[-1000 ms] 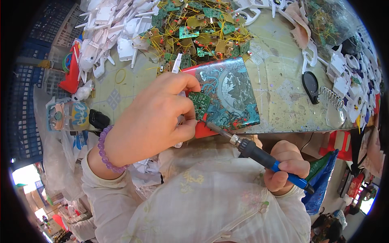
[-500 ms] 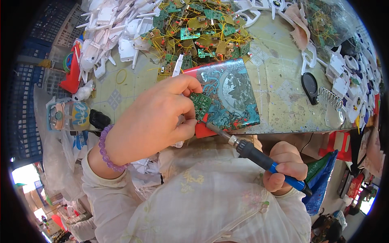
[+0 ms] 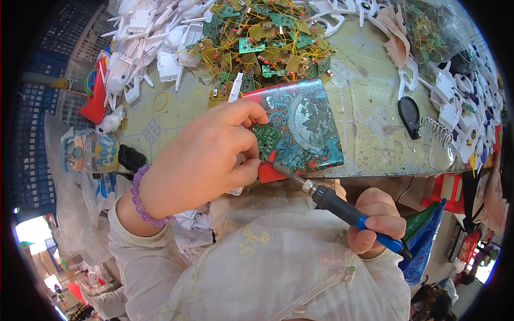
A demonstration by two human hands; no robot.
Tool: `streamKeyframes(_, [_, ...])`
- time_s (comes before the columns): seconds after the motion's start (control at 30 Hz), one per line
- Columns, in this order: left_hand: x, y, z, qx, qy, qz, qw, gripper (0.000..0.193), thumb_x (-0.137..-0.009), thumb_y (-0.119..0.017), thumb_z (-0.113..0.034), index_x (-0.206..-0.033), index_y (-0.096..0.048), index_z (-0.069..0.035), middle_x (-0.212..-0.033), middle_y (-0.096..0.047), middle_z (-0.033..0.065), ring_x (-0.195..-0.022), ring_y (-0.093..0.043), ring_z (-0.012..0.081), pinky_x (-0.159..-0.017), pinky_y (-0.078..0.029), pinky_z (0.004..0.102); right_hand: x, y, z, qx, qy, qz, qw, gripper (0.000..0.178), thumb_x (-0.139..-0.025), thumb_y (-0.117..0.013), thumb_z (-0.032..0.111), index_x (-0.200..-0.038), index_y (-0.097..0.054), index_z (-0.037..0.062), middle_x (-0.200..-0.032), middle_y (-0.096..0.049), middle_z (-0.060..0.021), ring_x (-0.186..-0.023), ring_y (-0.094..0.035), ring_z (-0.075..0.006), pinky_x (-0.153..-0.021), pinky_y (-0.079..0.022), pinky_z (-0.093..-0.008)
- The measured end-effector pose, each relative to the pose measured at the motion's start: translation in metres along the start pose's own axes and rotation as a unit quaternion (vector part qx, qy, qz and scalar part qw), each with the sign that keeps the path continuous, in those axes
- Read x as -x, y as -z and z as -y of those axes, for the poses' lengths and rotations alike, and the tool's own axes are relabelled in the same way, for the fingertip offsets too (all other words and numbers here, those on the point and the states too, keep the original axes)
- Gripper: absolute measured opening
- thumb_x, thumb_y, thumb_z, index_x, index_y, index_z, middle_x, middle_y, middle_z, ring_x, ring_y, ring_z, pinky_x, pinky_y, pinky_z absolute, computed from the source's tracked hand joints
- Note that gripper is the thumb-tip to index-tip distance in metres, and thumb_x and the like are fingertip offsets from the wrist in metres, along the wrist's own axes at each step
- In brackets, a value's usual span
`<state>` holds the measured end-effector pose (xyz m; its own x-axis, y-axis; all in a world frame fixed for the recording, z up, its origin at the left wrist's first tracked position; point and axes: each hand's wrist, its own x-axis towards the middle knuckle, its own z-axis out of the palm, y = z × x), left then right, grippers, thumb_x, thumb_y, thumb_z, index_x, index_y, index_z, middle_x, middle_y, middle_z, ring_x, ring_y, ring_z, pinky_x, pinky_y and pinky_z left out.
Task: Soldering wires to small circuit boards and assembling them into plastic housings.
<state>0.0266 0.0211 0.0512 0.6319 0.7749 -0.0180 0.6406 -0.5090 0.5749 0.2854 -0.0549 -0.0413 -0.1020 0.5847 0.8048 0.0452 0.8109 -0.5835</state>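
My left hand (image 3: 214, 147), with a purple bead bracelet (image 3: 136, 198) at its wrist, is closed on a small green circuit board (image 3: 265, 140). The board is tilted over the near left part of a dark patterned box (image 3: 305, 128) with red sides. A white plastic part (image 3: 234, 88) sticks up behind that hand; whether the fingers also grip it is hidden. In my right hand (image 3: 377, 220) is a soldering iron (image 3: 337, 206) with a black and blue handle. Its metal tip points up and left to the board's lower edge, close to my left fingertips.
A heap of circuit boards with yellow wires (image 3: 267, 43) lies beyond the box. White plastic housings (image 3: 160, 37) pile up at the far left, more at the right. A black oval ring (image 3: 410, 115) and a coil spring holder (image 3: 438, 131) stand at the right. A lidded bottle (image 3: 88, 152) is at the left.
Almost nothing differs. Both hands, the circuit board and the soldering iron keep their places, with the iron's tip still at the board's lower edge.
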Motion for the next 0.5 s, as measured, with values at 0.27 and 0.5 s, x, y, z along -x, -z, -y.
streamKeyframes(0.27, [-0.0004, 0.0011, -0.0008, 0.0, -0.001, 0.002, 1.0, 0.009, -0.069, -0.069, -0.004, -0.072, -0.062, 0.001, -0.111, -0.058, 0.013, -0.092, -0.06, 0.0284, -0.083, -0.048, 0.0356, 0.0017, 0.0014, 0.0002, -0.001, -0.001, -0.009, 1.0, 0.03, -0.093, -0.056, 0.032, -0.092, -0.042, 0.0056, -0.063, -0.051, -0.0067, -0.049, -0.045, -0.0166, -0.043, -0.037, -0.0297])
streamKeyframes(0.5, [0.0005, 0.0009, -0.0013, -0.003, -0.001, -0.001, 1.0, 0.01, -0.068, -0.069, -0.004, -0.072, -0.062, 0.001, -0.11, -0.058, 0.0132, -0.091, -0.06, 0.0286, -0.083, -0.048, 0.0358, 0.0065, 0.0018, 0.0035, 0.018, -0.04, -0.046, 0.998, 0.028, -0.096, -0.052, 0.033, -0.094, -0.04, 0.0076, -0.064, -0.052, -0.0061, -0.05, -0.046, -0.0162, -0.045, -0.037, -0.0282])
